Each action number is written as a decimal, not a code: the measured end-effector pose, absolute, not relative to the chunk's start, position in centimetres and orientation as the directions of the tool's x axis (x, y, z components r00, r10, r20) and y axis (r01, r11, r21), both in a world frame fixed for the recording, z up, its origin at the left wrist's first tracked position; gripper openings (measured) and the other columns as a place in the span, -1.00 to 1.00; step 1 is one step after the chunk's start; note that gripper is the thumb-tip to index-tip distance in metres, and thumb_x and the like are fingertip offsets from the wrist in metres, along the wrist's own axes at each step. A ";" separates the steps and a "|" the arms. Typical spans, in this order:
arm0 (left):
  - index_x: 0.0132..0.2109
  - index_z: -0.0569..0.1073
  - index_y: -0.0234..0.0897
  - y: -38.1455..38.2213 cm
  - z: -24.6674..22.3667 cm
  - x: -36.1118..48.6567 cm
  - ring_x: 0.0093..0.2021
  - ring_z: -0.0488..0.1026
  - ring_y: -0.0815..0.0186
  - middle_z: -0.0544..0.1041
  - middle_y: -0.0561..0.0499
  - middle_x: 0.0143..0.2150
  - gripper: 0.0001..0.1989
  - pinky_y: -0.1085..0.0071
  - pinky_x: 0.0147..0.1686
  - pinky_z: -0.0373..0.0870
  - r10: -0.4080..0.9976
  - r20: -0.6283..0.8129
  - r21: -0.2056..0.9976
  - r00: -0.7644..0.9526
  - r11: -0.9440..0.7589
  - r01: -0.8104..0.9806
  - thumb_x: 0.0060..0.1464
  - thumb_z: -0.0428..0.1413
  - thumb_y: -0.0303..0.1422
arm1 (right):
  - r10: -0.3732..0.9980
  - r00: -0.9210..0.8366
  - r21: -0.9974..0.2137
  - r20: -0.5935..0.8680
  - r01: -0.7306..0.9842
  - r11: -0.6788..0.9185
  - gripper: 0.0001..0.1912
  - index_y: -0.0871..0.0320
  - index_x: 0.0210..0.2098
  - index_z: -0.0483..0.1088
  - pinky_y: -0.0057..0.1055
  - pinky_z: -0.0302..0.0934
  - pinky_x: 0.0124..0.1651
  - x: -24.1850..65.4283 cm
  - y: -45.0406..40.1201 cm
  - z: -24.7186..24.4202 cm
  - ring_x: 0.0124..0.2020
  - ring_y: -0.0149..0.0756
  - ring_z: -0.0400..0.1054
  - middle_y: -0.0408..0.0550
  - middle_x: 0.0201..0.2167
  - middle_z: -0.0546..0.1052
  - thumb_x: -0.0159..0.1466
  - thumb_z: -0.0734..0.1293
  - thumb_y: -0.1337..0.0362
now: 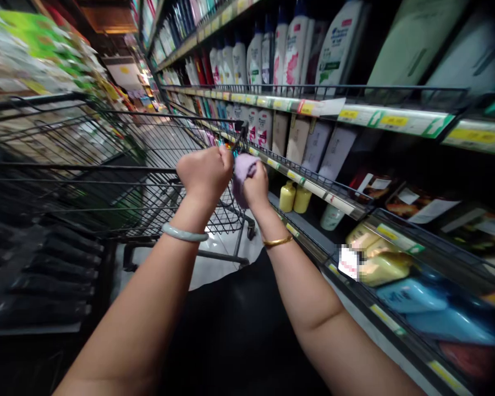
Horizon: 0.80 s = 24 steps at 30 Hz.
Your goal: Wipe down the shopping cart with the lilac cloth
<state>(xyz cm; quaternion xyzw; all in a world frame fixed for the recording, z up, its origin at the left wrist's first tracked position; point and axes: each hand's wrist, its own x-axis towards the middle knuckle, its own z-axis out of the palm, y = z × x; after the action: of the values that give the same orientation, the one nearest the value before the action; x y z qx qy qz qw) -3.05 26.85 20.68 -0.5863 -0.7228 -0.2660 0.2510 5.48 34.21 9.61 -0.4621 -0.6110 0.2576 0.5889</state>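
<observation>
My left hand, with a pale bangle at its wrist, is closed in a fist at the near end of a black wire shopping cart. It appears to grip the cart, though the fingers' far side is hidden. Just to its right, my right hand is closed around a bunched light purple cloth. A gold bracelet circles that wrist. The cloth is beside the cart's upper corner; whether the right hand also touches the cart I cannot tell. Inside the cart's basket, a dark green shape shows through the wires.
Shelves with shampoo bottles and price strips run along the right. Yellow bottles and blue bottles occupy lower shelves. Packaged goods are blurred at the left. Pale tiled floor shows beneath the cart.
</observation>
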 end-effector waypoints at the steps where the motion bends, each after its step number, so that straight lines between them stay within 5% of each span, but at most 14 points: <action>1: -0.16 0.67 -0.35 27.0 20.7 -2.9 -0.26 0.49 0.08 0.64 -0.25 -0.27 -0.38 0.23 -0.30 0.08 0.716 0.671 0.096 -0.194 0.175 0.980 0.41 -0.25 -0.16 | 0.836 0.142 -0.837 0.529 0.248 0.488 -0.59 0.09 0.06 0.34 -0.16 0.30 0.24 5.4 34.1 10.2 0.12 -0.11 0.39 0.06 0.08 0.50 0.22 0.25 0.40; 4: -0.12 0.65 -0.36 27.4 20.8 -2.3 -0.23 0.43 0.12 0.61 -0.20 -0.26 -0.38 0.21 -0.23 0.12 0.727 0.653 0.122 -0.211 0.173 0.977 0.44 -0.26 -0.14 | 0.818 0.127 -0.813 0.561 0.270 0.516 -0.64 0.11 0.07 0.33 -0.09 0.23 0.34 5.5 33.8 10.8 0.23 -0.06 0.35 0.11 0.16 0.45 0.28 0.23 0.42; 9: -0.03 0.61 -0.46 28.1 20.8 -1.9 -0.16 0.37 0.17 0.60 -0.18 -0.17 -0.38 0.19 -0.10 0.15 0.749 0.625 0.164 -0.219 0.148 0.975 0.46 -0.25 -0.14 | 0.972 0.064 -0.925 0.224 0.329 0.191 -0.70 0.21 0.03 0.34 -0.09 0.35 0.22 6.6 33.9 9.9 0.07 -0.08 0.43 0.16 0.07 0.50 0.31 0.25 0.47; 14: 0.08 0.55 -0.48 29.5 20.6 -1.4 0.06 0.39 0.07 0.59 -0.19 0.01 -0.35 0.15 0.11 0.10 0.761 0.581 0.266 -0.288 0.157 0.951 0.45 -0.26 -0.06 | 0.798 0.118 -0.768 0.591 0.386 0.511 -0.60 0.19 0.13 0.26 -0.26 0.32 0.31 6.6 33.3 12.4 0.24 -0.21 0.35 0.05 0.19 0.44 0.32 0.24 0.53; 16: 0.09 0.55 -0.49 29.7 20.6 -1.3 0.05 0.40 0.09 0.59 -0.21 0.04 -0.35 0.13 0.14 0.10 0.777 0.576 0.221 -0.254 0.151 0.964 0.45 -0.27 -0.06 | 0.806 0.096 -0.753 0.585 0.434 0.495 -0.60 0.18 0.17 0.24 -0.31 0.32 0.31 6.7 33.6 12.3 0.25 -0.24 0.35 0.02 0.22 0.42 0.36 0.24 0.49; 20: -0.09 0.59 -0.36 28.5 20.8 -2.9 -0.01 0.43 0.18 0.59 -0.09 -0.16 -0.33 0.03 0.26 0.04 0.780 0.623 0.113 -0.057 -0.017 0.993 0.44 -0.29 -0.02 | 0.948 0.089 -0.859 0.306 0.456 0.235 -0.70 0.24 0.08 0.33 -0.26 0.37 0.21 7.7 35.4 10.1 0.06 -0.26 0.45 0.02 0.04 0.52 0.37 0.23 0.44; 24: -0.35 0.55 -0.25 26.7 20.2 -6.7 -0.04 0.44 0.18 0.49 0.03 -0.37 -0.38 -0.09 0.21 -0.02 0.669 0.739 0.151 -0.073 -0.058 0.987 0.44 -0.24 -0.05 | 0.834 0.193 -0.846 0.517 0.266 0.462 -0.67 0.14 0.06 0.36 -0.14 0.33 0.28 7.8 36.4 10.6 0.13 -0.18 0.42 0.06 0.09 0.51 0.31 0.25 0.42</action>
<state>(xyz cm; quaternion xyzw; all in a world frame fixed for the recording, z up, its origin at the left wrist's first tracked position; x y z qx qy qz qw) -6.68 26.74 20.20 -0.6405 -0.6464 -0.3448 0.2303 7.84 36.38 10.55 -0.4646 -0.5921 0.2301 0.6169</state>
